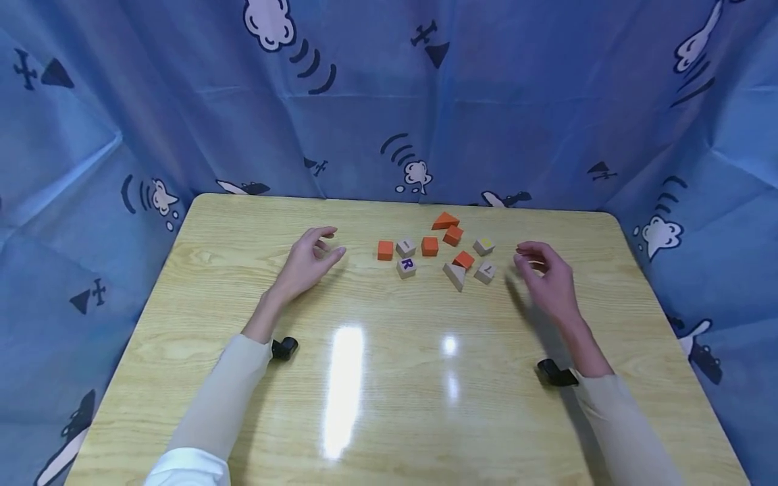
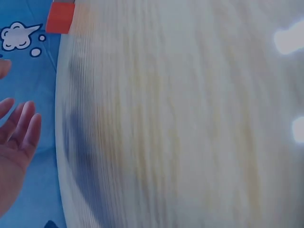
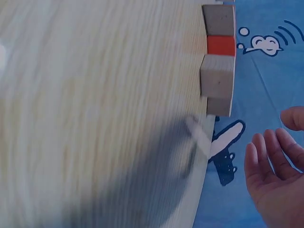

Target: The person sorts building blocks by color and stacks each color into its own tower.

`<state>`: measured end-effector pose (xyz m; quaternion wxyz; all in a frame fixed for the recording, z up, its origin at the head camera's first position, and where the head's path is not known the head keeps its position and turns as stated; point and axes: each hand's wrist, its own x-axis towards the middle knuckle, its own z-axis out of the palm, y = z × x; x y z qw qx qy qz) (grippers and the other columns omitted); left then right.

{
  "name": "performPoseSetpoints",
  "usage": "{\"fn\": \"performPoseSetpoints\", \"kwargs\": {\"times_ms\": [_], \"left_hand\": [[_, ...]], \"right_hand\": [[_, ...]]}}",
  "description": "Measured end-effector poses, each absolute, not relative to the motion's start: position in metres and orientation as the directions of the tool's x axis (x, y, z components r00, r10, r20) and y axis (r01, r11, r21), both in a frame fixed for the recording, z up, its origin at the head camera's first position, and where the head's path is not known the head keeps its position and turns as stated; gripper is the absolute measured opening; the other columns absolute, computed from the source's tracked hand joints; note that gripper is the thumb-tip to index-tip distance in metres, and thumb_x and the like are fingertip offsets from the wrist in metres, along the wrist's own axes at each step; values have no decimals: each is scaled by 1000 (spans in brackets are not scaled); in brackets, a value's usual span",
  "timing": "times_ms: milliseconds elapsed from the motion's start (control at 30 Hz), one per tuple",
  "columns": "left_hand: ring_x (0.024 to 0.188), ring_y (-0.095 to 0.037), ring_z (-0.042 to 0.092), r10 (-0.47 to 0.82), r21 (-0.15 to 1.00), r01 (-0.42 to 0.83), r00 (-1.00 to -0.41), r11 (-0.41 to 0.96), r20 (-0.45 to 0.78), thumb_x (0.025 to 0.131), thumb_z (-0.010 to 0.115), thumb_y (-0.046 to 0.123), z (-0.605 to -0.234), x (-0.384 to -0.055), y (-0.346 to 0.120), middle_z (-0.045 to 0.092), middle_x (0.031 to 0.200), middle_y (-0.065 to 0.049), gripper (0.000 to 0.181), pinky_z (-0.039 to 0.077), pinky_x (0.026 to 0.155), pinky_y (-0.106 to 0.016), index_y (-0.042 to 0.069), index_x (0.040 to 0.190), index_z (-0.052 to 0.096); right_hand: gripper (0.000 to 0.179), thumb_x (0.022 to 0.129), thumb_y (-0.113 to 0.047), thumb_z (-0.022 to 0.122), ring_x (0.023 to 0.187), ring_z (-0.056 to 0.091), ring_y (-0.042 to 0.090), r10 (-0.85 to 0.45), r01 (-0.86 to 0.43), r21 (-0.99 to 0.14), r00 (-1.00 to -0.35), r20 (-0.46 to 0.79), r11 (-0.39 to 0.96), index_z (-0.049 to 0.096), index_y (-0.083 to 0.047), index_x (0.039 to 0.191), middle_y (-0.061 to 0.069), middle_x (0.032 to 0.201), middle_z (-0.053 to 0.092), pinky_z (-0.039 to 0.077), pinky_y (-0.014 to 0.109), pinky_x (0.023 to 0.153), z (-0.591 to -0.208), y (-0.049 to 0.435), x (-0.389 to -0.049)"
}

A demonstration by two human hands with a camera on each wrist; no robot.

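My left hand (image 1: 308, 262) hovers over the table, left of the blocks, with loosely bent fingers and nothing held. On the other side my right hand (image 1: 549, 278) is likewise raised and empty, its shadow falling on the wood. Between them lie several toy blocks: an orange cube (image 1: 385, 250) nearest the left hand, a pale block with a purple R (image 1: 406, 268), an orange triangle (image 1: 446, 221) at the back, a pale triangle (image 1: 454, 276), and a lettered pale block (image 1: 485, 272) nearest the right hand. An orange block (image 2: 60, 17) also shows in the left wrist view.
The blocks sit on a glossy light wood table (image 1: 401, 405) with bright reflections. Behind and beside it hangs a blue patterned curtain (image 1: 365, 121). Black wrist cameras, such as the left one (image 1: 285, 348), stick out from both sleeves.
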<state>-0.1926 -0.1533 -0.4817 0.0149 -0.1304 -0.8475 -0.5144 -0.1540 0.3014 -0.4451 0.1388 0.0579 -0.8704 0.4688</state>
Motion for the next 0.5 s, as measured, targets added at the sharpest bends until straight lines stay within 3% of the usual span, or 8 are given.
{"fn": "performPoseSetpoints", "kwargs": {"times_ms": [167,333,500], "left_hand": [[109,-28,61,248,897,204,-962,392,110,99,73,24,-482,-201,-141,57,137,-21,55,54,94,-44,1,145,53],[107,-29,62,288,916,187,-954,355,83,97,75,20,-484,-207,-128,58,135,-22,56,53,95,-43,-3,144,53],[108,-27,62,317,928,163,-947,335,52,95,77,16,-487,-213,-114,59,133,-20,56,53,95,-40,-2,143,53]], "right_hand": [[29,102,-3,62,101,61,5,9,-213,-830,-967,254,516,60,13,125,32,119,63,46,13,88,-427,283,-148],[32,102,-7,62,102,60,2,-4,-178,-861,-980,200,477,59,12,127,29,120,63,47,13,87,-425,272,-150],[31,102,-8,63,105,61,6,-29,-162,-891,-986,166,423,59,10,128,30,122,62,47,15,89,-427,263,-154]]}}
